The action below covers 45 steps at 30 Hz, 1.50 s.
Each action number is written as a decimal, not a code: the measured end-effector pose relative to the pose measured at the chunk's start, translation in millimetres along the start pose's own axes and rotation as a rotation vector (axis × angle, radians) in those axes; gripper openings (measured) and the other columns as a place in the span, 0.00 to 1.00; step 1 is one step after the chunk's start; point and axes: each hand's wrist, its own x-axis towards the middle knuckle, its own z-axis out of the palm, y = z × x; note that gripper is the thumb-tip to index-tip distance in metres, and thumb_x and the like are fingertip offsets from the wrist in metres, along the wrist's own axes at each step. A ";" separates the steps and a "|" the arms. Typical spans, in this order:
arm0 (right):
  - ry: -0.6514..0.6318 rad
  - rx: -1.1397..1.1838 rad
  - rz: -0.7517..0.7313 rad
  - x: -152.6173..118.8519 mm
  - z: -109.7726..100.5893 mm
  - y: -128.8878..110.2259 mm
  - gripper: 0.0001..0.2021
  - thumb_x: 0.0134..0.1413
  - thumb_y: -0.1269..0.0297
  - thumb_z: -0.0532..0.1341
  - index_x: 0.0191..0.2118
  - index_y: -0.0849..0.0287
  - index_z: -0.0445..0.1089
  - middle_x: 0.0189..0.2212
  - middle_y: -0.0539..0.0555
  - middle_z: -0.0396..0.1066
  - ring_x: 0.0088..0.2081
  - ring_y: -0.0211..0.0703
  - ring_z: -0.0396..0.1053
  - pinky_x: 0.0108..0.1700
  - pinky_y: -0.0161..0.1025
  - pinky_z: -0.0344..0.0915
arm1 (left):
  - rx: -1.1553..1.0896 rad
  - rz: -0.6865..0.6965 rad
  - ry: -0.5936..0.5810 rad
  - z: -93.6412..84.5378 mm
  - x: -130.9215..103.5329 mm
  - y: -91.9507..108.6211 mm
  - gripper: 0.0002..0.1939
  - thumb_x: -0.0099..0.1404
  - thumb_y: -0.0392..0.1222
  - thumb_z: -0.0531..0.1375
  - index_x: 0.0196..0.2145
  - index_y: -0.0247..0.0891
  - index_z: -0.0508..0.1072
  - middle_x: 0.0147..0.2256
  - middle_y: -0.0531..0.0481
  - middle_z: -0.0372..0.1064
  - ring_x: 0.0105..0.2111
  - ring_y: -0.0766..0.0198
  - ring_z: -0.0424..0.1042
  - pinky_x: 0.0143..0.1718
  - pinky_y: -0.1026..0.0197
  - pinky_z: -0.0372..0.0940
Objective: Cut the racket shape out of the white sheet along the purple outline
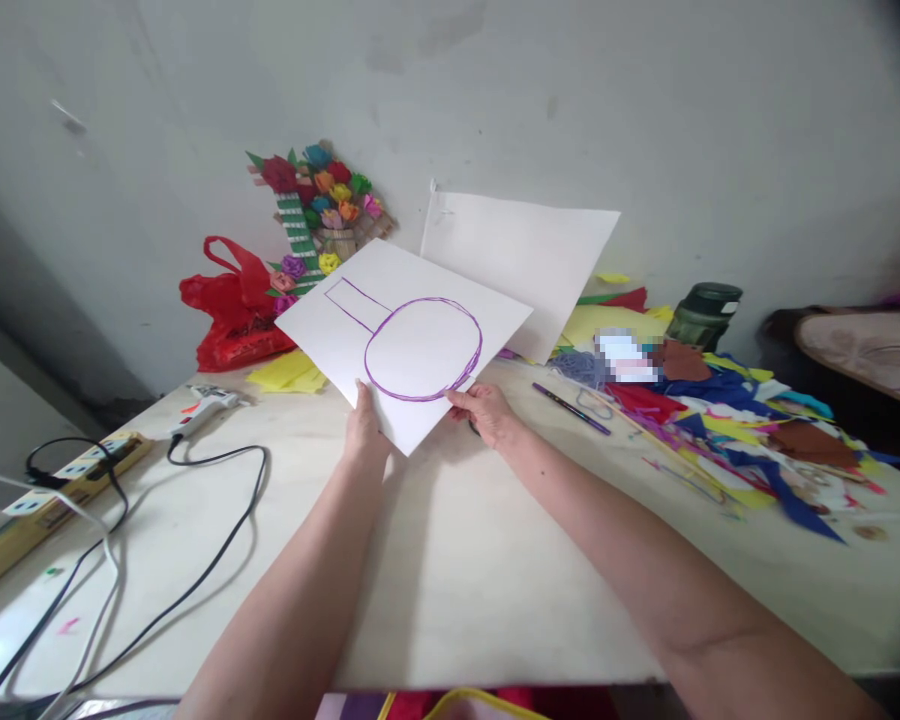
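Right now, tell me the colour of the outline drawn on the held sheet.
Purple; the outline shows best in the head view.

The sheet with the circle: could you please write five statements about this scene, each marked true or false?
1. The left hand and the right hand both hold the sheet with the circle. True.
2. The circle is green. False: it is purple.
3. A marker lies on the table. True.
4. It lies left of both hands. False: it lies right of them.
5. A red bag is left of the sheet. True.
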 end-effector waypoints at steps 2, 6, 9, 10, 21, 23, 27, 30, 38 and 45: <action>-0.004 0.026 -0.013 -1.9 1.5 1.2 0.17 0.24 0.59 0.71 0.15 0.63 0.64 0.12 0.50 0.66 0.17 0.35 0.63 0.21 0.34 0.61 | -0.007 0.002 0.005 -0.1 -0.4 1.7 0.30 0.52 0.57 0.59 0.46 0.33 0.66 0.43 0.36 0.68 0.43 0.48 0.69 0.41 0.48 0.66; -0.008 0.088 -0.034 -4.9 3.2 3.6 0.17 0.25 0.59 0.71 0.15 0.63 0.63 0.12 0.50 0.66 0.17 0.35 0.64 0.22 0.35 0.60 | -0.036 -0.026 0.010 0.0 -1.5 3.5 0.27 0.53 0.54 0.60 0.46 0.33 0.66 0.42 0.37 0.70 0.43 0.50 0.70 0.40 0.50 0.68; -0.030 0.139 -0.046 -5.2 3.6 6.0 0.16 0.25 0.60 0.71 0.15 0.62 0.63 0.13 0.48 0.66 0.18 0.35 0.64 0.22 0.35 0.59 | -0.085 -0.041 -0.023 -0.3 -1.4 2.8 0.26 0.54 0.54 0.59 0.46 0.34 0.67 0.42 0.38 0.70 0.42 0.50 0.70 0.39 0.50 0.68; -0.035 0.151 -0.046 -5.0 3.7 6.9 0.16 0.26 0.60 0.71 0.15 0.62 0.63 0.13 0.48 0.66 0.18 0.35 0.64 0.23 0.35 0.59 | -0.103 -0.047 -0.044 -0.5 -1.2 2.3 0.26 0.54 0.54 0.59 0.46 0.34 0.67 0.42 0.38 0.70 0.42 0.50 0.70 0.40 0.50 0.68; -0.088 0.328 -0.007 -8.1 9.6 11.3 0.14 0.28 0.61 0.70 0.20 0.60 0.64 0.22 0.47 0.70 0.24 0.34 0.64 0.29 0.36 0.62 | -0.199 -0.118 -0.188 2.3 -7.9 4.0 0.29 0.57 0.56 0.55 0.51 0.35 0.65 0.46 0.37 0.68 0.46 0.47 0.67 0.45 0.48 0.65; -0.115 0.369 -0.009 -9.4 11.6 11.2 0.14 0.29 0.61 0.70 0.23 0.59 0.66 0.25 0.47 0.71 0.27 0.36 0.65 0.32 0.36 0.63 | -0.216 -0.110 -0.201 3.6 -8.8 4.1 0.29 0.57 0.56 0.54 0.51 0.35 0.64 0.46 0.38 0.68 0.47 0.48 0.66 0.46 0.48 0.64; -0.127 0.380 -0.021 -8.4 14.5 14.9 0.12 0.35 0.61 0.67 0.27 0.57 0.67 0.26 0.47 0.70 0.31 0.37 0.66 0.35 0.37 0.64 | -0.224 -0.065 -0.206 5.2 -10.0 3.9 0.28 0.58 0.55 0.54 0.51 0.35 0.64 0.46 0.39 0.68 0.49 0.49 0.65 0.47 0.49 0.63; -0.102 0.394 0.010 -5.3 15.6 19.0 0.11 0.36 0.61 0.67 0.28 0.57 0.66 0.25 0.47 0.69 0.30 0.36 0.66 0.34 0.37 0.64 | -0.220 -0.062 -0.200 5.5 -11.0 3.4 0.28 0.58 0.56 0.53 0.52 0.35 0.64 0.46 0.39 0.68 0.48 0.50 0.65 0.47 0.50 0.63; -0.017 0.408 0.121 -6.9 18.6 16.7 0.09 0.37 0.67 0.66 0.29 0.59 0.66 0.20 0.46 0.67 0.22 0.34 0.62 0.23 0.32 0.61 | -0.225 -0.081 -0.239 4.0 -12.8 -2.4 0.29 0.59 0.56 0.53 0.52 0.37 0.63 0.45 0.40 0.69 0.46 0.52 0.68 0.45 0.53 0.64; -0.052 0.414 0.172 -8.6 20.8 15.4 0.08 0.41 0.67 0.64 0.30 0.60 0.65 0.19 0.47 0.66 0.19 0.33 0.61 0.18 0.30 0.58 | -0.221 -0.128 -0.233 4.9 -17.8 -4.5 0.28 0.57 0.57 0.54 0.51 0.37 0.65 0.43 0.39 0.70 0.43 0.51 0.70 0.42 0.52 0.67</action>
